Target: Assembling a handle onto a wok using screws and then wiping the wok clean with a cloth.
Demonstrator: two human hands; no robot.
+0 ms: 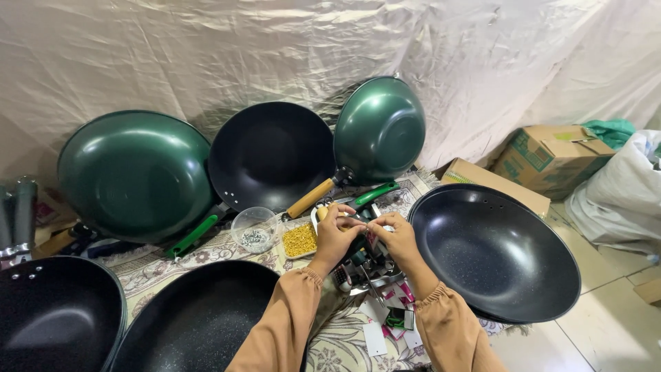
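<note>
— Left hand (pixel 335 234), what in the grip?
— Fingertips pinched narrow on a very small part, too tiny to name, held above the metal tray (pixel 358 275) of tools.
— And the right hand (pixel 396 238)?
— Pinched on the same small part, fingertips touching those of the left, just over the tray.
— Around the hands?
— Clear bowl of grey screws (pixel 255 231) and small tray of yellow pieces (pixel 300 240) just left of them, on the patterned mat (pixel 162 269). Black wok (pixel 496 255) close at the right. More woks behind, leaning on the sheet: green wok (pixel 134 176), dark wok (pixel 272 155), second green wok (pixel 380 129). Cardboard box (pixel 551 157) far right.
</note>
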